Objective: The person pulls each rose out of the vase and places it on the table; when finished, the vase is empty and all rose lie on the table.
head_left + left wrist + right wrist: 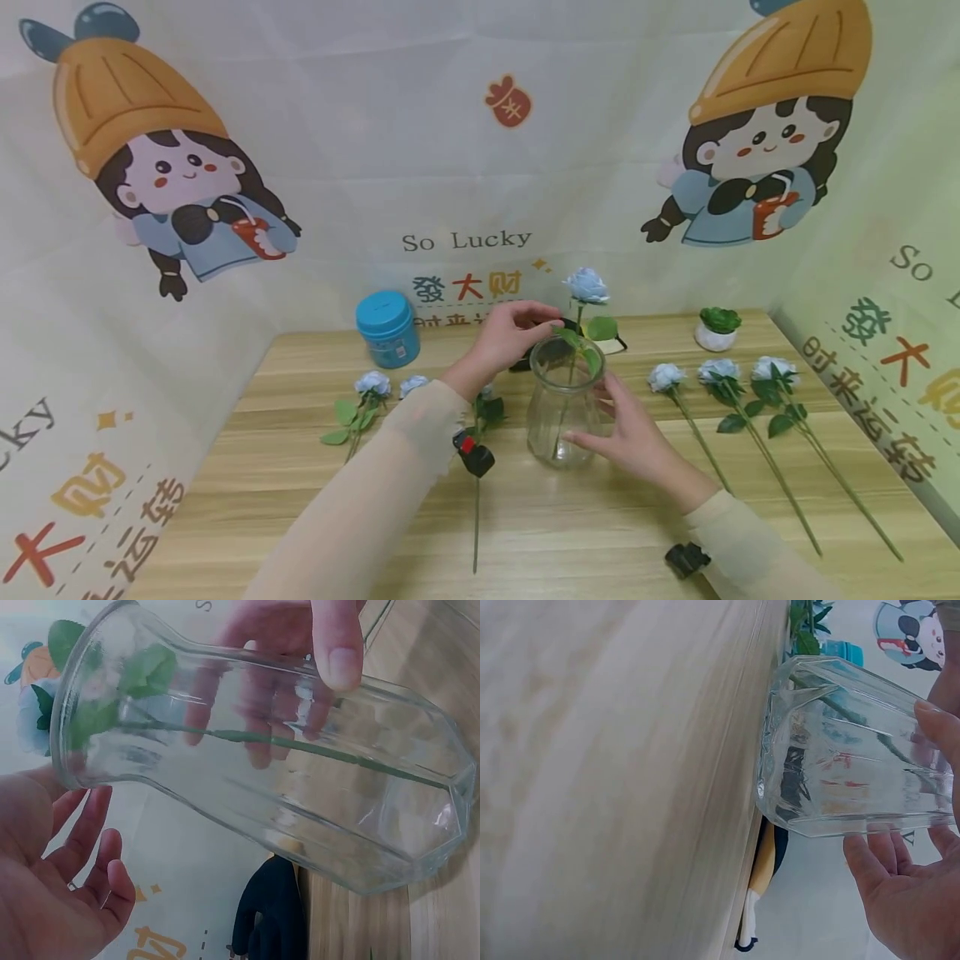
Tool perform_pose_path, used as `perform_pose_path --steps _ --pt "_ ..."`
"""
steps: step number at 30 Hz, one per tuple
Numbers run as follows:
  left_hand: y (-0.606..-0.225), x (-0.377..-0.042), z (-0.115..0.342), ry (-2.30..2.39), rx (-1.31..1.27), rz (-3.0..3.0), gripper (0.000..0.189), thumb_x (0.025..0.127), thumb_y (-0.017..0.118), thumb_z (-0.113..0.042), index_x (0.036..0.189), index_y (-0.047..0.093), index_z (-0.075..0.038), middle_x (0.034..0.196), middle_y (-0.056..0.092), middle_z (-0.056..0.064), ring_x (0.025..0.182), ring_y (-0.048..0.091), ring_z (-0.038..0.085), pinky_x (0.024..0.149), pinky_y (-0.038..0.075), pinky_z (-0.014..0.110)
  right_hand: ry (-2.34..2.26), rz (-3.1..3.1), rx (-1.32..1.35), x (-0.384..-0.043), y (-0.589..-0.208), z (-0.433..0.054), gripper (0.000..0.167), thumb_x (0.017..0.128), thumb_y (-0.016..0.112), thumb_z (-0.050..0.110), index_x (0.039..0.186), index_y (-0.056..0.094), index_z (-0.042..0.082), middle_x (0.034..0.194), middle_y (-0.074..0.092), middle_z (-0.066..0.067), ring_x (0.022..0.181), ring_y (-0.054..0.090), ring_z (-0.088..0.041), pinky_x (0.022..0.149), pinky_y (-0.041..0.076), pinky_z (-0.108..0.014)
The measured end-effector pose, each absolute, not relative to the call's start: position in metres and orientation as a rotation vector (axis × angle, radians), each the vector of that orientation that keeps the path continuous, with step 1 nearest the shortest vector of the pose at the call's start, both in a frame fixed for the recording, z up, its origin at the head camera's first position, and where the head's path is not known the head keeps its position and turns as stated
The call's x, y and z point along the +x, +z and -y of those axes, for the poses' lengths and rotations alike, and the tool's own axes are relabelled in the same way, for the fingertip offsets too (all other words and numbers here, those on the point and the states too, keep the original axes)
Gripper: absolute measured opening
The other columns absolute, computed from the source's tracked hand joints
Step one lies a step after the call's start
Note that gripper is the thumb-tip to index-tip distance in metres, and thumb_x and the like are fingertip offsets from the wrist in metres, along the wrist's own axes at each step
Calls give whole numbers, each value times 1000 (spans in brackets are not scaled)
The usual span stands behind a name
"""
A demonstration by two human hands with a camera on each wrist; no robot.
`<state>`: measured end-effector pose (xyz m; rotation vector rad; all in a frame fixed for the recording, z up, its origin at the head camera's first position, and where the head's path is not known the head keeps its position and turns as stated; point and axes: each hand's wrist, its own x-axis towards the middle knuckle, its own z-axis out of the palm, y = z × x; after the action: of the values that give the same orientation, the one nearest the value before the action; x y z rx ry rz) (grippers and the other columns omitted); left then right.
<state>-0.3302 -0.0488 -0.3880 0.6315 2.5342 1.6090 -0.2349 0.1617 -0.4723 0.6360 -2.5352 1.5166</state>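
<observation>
A clear glass vase [551,425] stands on the wooden table in front of me. One pale blue artificial rose [587,285] stands in it, its bloom above the rim and its green stem [315,751] slanting down to the base inside the glass. My right hand [618,429] grips the vase's side, thumb in front and fingers behind the glass. Up at the rim is my left hand [521,329], beside the rose's leaves. In the left wrist view its fingers [84,834] are loosely bent below the rim, with no stem between them.
Three more roses lie right, one with its bloom [666,377] nearest the vase. Others, including one bloom [372,383], lie left, partly under my left arm. A blue lidded jar [387,333] and a potted succulent [717,329] stand at the back. Behind the vase lies a black object [274,911].
</observation>
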Motion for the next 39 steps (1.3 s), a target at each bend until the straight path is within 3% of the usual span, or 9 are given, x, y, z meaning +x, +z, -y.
perform_pose_path --steps 4,8,15,20,29,39 --pt "-383 -327 47 1583 745 -2483 30 100 69 -21 128 73 -12 125 74 2 109 66 19 91 58 35 1505 2548 623 -234 -471 -162 97 80 90 16 159 33 10 147 52 -18 132 55 -39 111 49 -55" --pt "-378 -324 45 1556 850 -2417 31 101 68 -19 131 72 -15 130 72 2 115 63 21 94 56 34 1500 2546 627 -235 -473 -162 96 81 90 15 158 33 9 147 53 -18 132 55 -39 110 50 -54" --pt "-371 -320 45 1464 939 -2356 36 99 71 -28 134 71 -19 138 68 1 119 66 19 98 57 37 1487 2502 681 -236 -477 -160 85 82 89 13 151 40 3 144 54 -21 130 57 -42 108 51 -54" --pt "-368 -316 45 1422 1017 -2316 33 100 70 -32 129 73 -19 134 71 -4 131 60 13 108 52 35 1476 2539 641 -236 -476 -161 92 82 89 17 156 35 8 144 54 -19 132 56 -39 109 51 -53" --pt "-377 -318 50 1483 1089 -2354 29 100 70 -21 125 74 -8 129 74 4 125 65 15 108 53 35 1483 2546 630 -236 -476 -160 94 80 91 17 156 36 10 146 53 -18 131 57 -39 109 51 -52" --pt "-387 -318 60 1493 1128 -2369 26 102 66 -19 125 74 -9 129 73 7 121 66 17 104 54 34 1492 2525 638 -235 -475 -160 92 80 90 14 155 38 7 146 52 -19 130 57 -40 109 50 -54"
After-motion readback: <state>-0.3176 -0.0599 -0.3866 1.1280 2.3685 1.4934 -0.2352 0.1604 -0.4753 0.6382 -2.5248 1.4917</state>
